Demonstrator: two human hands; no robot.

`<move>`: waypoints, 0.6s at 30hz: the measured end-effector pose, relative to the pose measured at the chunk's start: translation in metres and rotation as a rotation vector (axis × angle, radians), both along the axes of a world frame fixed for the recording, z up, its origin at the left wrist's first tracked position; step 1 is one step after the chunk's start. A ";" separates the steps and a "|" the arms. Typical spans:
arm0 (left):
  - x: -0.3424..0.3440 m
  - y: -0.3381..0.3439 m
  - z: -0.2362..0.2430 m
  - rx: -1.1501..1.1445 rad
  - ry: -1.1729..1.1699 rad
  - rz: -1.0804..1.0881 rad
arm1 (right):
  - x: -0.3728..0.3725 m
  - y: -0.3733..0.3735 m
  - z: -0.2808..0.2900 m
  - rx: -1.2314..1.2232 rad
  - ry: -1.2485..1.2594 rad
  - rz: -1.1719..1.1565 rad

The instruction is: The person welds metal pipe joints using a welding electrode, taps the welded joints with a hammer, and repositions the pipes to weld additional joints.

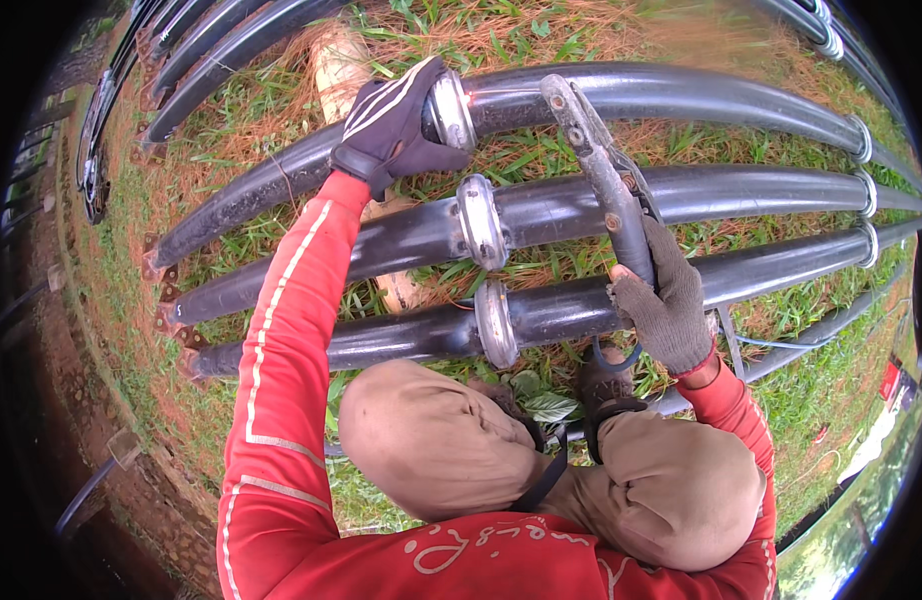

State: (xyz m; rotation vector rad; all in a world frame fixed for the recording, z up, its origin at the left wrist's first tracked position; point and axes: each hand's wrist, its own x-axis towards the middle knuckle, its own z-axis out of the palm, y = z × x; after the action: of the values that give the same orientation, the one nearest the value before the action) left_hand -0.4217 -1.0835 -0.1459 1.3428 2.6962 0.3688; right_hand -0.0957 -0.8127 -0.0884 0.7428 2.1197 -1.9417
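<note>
My left hand [396, 122], in a dark glove with pale stripes, grips the silver metal ring [450, 112] around the farthest black pipe [641, 90]. Its thumb lies along the ring's near edge, and a small reddish glow shows beside the ring. A grey knit glove covers my right hand [671, 305], which is closed around a long grey metal tool [603, 165] with bolts along it. The tool stands tilted across the pipes, its end over the farthest one. The middle pipe [601, 208] and nearest pipe [581, 308] carry similar rings [482, 222].
A pale log [401, 292] lies crosswise beneath the pipes. More black pipes [226, 60] lie at the far left. Grass and dry needles cover the ground. My bent knees [436, 435] are close to the nearest pipe, and a blue cable [616, 360] hangs below my right hand.
</note>
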 end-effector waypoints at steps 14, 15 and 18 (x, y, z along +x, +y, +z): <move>0.001 -0.001 0.002 0.032 0.016 -0.002 | 0.001 -0.001 -0.003 0.064 0.028 0.028; 0.000 -0.001 0.001 0.008 0.015 0.001 | 0.000 -0.001 -0.002 0.065 0.027 0.028; 0.000 -0.001 -0.002 -0.018 0.021 0.007 | -0.001 0.000 0.000 0.065 0.012 0.042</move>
State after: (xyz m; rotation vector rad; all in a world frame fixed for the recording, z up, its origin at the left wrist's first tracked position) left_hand -0.4219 -1.0850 -0.1480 1.3404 2.7151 0.3325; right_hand -0.0964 -0.8128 -0.0888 0.6941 2.1967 -1.8694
